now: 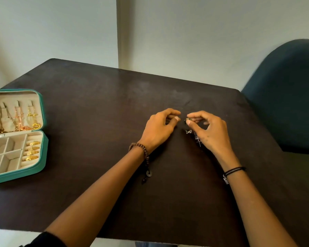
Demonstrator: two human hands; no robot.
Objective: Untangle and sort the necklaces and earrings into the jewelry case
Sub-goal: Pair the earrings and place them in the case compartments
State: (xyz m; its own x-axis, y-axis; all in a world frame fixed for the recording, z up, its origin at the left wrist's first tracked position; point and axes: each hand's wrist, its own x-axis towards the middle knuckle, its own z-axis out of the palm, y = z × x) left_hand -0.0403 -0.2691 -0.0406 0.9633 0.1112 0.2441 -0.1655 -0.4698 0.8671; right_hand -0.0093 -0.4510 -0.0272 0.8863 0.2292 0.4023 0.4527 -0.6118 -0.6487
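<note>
Dim, soft light; wide-angle bending at the edges, the chair [289, 97] slightly blurred.

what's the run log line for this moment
left hand: pinched, contents unclear | right hand: pinching small earring | silver tangle: under right hand | jewelry case: open

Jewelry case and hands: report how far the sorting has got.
Done: the open jewelry case already holds necklaces hanging in its lid and gold pieces in the ring rolls. In hand: the right hand pinches a small piece, a silver tangle beneath it; the left hand is pinched close by. Left: that tangle; several compartments look empty.
</note>
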